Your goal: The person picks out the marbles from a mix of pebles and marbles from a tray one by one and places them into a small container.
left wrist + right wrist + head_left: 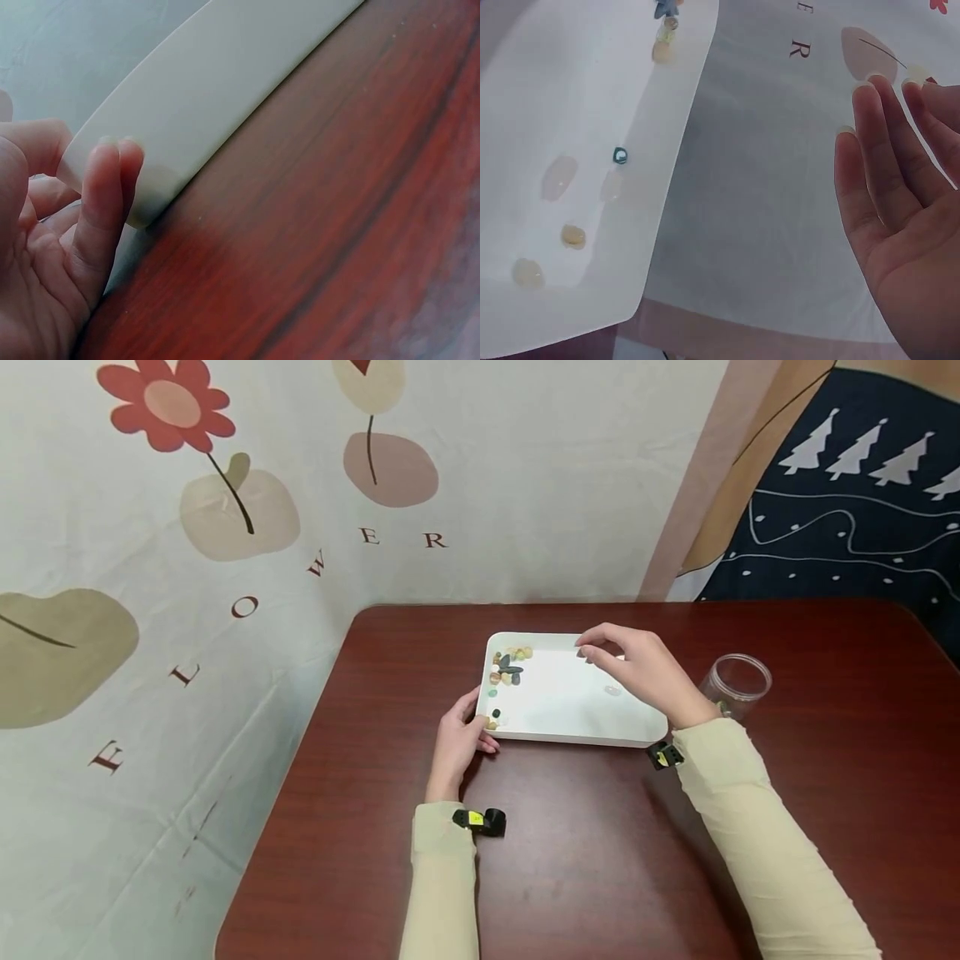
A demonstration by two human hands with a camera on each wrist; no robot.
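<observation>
A white tray [555, 710] lies on the table with small polished stones [510, 669] grouped along its left side. My left hand [454, 742] grips the near left corner, thumb on the rim; in the left wrist view its fingers [105, 180] bend around the tray wall [202, 82]. My right hand [637, 664] hovers over the tray's far right part, thumb and forefinger close together. The right wrist view shows its fingers [885, 157] loosely extended, with nothing visible in them. Loose on the tray are a teal stone [620, 155], a tan stone [574, 236] and clear ones.
A clear jar [738, 681] stands right of the tray, partly behind my right wrist, with something green low inside. Brown tabletop [570, 877] surrounds the tray. A printed flower cloth [525, 543] hangs behind the table, with a dark tree-patterned cloth [847, 527] at right.
</observation>
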